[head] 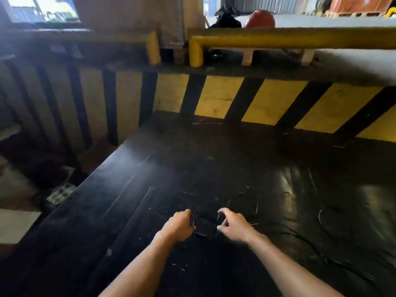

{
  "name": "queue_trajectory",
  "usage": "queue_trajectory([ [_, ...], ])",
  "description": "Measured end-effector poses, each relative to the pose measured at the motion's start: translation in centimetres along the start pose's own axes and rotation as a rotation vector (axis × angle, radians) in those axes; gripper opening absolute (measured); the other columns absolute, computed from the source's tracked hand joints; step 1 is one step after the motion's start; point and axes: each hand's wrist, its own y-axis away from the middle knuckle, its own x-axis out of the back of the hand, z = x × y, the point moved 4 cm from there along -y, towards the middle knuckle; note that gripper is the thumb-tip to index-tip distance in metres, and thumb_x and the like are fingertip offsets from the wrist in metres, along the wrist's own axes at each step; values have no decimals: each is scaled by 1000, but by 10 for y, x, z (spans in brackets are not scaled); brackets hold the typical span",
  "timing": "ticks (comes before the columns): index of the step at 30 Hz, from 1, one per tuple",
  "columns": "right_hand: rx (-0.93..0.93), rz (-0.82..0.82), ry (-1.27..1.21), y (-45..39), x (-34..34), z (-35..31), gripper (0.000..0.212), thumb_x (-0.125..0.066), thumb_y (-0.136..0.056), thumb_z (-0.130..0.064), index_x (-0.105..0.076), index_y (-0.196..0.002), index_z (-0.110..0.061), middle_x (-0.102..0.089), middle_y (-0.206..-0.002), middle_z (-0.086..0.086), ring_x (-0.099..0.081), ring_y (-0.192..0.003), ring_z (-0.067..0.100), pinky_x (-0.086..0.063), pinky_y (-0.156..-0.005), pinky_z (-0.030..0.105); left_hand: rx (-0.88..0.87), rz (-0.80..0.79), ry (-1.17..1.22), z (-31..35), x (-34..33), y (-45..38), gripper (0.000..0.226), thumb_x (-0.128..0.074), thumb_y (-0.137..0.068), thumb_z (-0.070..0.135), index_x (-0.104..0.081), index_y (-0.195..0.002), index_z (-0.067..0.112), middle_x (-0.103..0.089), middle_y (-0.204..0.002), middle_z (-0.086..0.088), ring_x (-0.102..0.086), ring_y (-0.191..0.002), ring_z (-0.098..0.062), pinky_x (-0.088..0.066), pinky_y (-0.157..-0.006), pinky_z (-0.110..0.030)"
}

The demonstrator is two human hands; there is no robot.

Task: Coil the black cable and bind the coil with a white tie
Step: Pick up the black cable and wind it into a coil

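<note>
Black cable [204, 225], a small dark bundle, sits betw. the person's two hands low in the view, over the black tabletop [132, 200]; it merges w/ the dark surface, so turn count can't be told. Left hand [181, 226]: fingers curled in at the bundle's left edge, apparently pinching it. Right hand [232, 225]: thumb and forefinger bent in a narrow pinch at the right edge; whether they hold cable or a tie can't be told. Judgement: the two-sided grip keeps the loops from springing apart while binding is set up. White tie: not clearly identifiable; thin pale scraps [319, 215] lie scattered on the tabletop, right of the hands, within reach. Farther back: yellow-and-black striped barrier [216, 95] behind the table; above it, yellow pipe rail [278, 38]; beyond, a red rounded object [260, 18], blurred. Brands, labels, writing: none legible.
</note>
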Motion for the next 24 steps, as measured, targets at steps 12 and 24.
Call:
queue_trajectory([
  [12, -96, 92, -345, 2, -8, 1, 9, -54, -87, -10, -57, -93, -16, -65, -74, -2, -60, -57, 10, -49, -56, 25, -162, -4, 143, 24, 1, 8, 15, -56, -82, 21, -70, -80, 15, -69, -70, -4, -59, -56, -15, -53, -59, -27],
  [24, 433, 402, -505, 127, 177, -124, 20, -53, -90, 5, -56, -101, -11, -69, -97, 14, -65, -69, 14, -54, -66, 22, -560, 99, 197, 137, 95, 100, 15, -60, -87, 23, -71, -95, 15, -70, -74, 1, -59, -60, -1, -50, -67, -24],
])
